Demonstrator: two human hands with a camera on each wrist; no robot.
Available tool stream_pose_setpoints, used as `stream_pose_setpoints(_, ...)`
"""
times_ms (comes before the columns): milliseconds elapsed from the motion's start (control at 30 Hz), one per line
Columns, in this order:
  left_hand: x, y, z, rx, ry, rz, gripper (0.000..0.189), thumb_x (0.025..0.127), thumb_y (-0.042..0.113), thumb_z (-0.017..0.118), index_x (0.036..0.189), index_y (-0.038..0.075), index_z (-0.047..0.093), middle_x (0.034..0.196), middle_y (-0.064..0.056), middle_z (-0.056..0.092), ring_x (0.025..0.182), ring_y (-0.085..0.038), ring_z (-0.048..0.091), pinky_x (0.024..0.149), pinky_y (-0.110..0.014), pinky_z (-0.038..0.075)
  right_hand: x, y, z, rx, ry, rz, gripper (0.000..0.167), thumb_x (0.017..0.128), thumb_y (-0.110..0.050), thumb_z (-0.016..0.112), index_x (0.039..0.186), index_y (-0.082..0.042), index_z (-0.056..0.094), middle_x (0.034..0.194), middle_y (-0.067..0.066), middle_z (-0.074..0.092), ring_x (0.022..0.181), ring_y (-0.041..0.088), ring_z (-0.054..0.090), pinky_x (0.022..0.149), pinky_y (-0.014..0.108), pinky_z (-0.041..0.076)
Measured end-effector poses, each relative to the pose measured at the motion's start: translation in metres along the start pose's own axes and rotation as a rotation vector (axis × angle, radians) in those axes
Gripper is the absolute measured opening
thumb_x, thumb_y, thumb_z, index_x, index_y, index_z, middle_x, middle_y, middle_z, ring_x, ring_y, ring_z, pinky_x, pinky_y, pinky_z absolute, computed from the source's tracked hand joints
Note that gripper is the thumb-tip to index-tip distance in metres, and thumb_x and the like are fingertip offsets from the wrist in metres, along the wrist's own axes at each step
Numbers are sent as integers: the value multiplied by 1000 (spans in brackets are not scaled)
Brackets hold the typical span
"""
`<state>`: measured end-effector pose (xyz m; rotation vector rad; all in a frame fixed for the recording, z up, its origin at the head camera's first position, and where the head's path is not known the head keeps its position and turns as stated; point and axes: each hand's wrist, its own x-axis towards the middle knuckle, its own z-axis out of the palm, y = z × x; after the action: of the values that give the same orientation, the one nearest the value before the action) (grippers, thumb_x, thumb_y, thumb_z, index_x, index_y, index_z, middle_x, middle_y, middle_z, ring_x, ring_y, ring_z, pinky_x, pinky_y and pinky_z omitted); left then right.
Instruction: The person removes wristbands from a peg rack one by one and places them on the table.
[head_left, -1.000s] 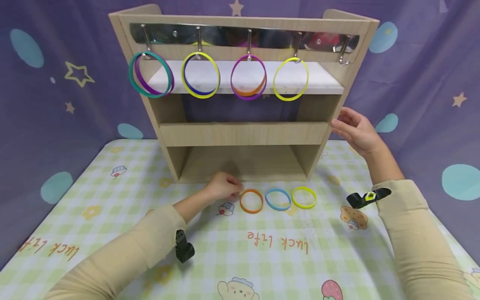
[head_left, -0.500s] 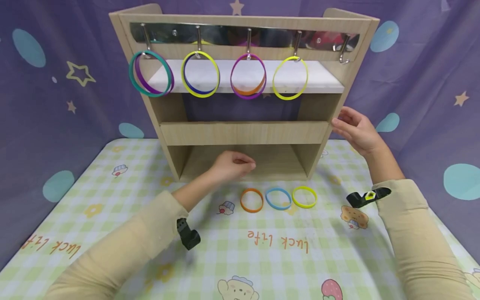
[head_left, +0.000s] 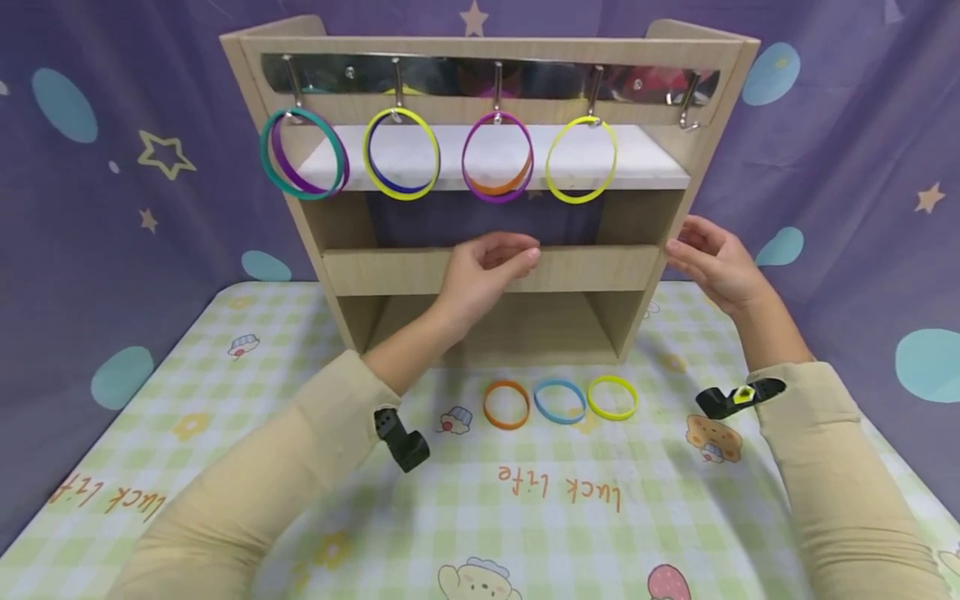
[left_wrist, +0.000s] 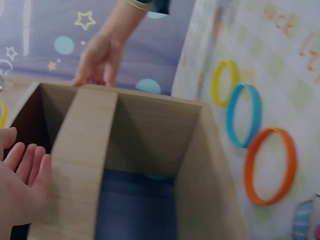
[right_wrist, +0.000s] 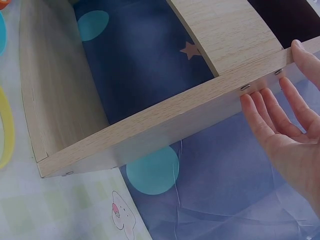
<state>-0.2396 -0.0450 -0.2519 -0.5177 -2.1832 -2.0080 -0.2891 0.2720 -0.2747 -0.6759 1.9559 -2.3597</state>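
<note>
My left hand (head_left: 487, 275) is raised in front of the middle crossboard (head_left: 585, 265) of a wooden rack (head_left: 487, 42). Its fingers are gently bent, and I see nothing in them in the head or left wrist view. My right hand (head_left: 716, 262) touches the rack's right side panel; in the right wrist view its thumb lies at the front edge and its fairly straight fingers rest along the outer face. On the tablecloth before the rack lie an orange ring band (head_left: 507, 427), a light blue ring band (head_left: 564, 421) and a yellow ring band (head_left: 615, 417).
A metal hook strip (head_left: 450, 79) runs across the rack's top. Teal, purple, yellow, blue and orange bands hang from it, including a teal band (head_left: 265, 154) at far left. A hook (head_left: 686, 112) at far right carries no band. A patterned curtain (head_left: 150, 250) stands behind.
My left hand has risen from beside the orange band on the cloth to the height of the crossboard, moving slightly right. My right hand has stayed at the side panel.
</note>
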Motion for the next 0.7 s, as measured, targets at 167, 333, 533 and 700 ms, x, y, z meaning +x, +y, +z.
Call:
stream_pose_setpoints(167, 7, 16, 12, -104, 61, 87, 24, 89, 10, 68, 109, -3, 67, 106, -21, 71, 86, -14, 69, 83, -27, 61, 0, -2, 0, 9, 14, -5, 29, 93, 4, 55, 115, -12, 63, 103, -2, 66, 94, 8, 63, 81, 16, 57)
stream_pose_setpoints(333, 12, 25, 26, -247, 129, 96, 25, 87, 4, 68, 110, -7, 66, 109, -24, 69, 80, -5, 67, 83, -29, 62, -1, -3, 0, 26, 30, -2, 28, 92, 5, 55, 114, -12, 63, 102, -1, 66, 93, 9, 63, 81, 16, 57)
stream_pose_setpoints(533, 18, 32, 35, -403, 187, 13, 28, 87, 0, 67, 113, -10, 64, 114, -28, 66, 77, -6, 67, 86, -35, 62, -1, -1, 1, 28, 26, 10, 29, 92, 5, 56, 113, -12, 64, 103, -2, 67, 94, 8, 63, 82, 16, 57)
stream_pose_setpoints(700, 22, 36, 39, -526, 224, -65, 26, 87, 0, 68, 111, -10, 64, 98, -21, 71, 72, -9, 67, 87, -36, 61, -1, 0, 1, 38, 23, -1, 28, 92, 5, 56, 112, -12, 64, 101, -1, 67, 92, 9, 64, 81, 17, 58)
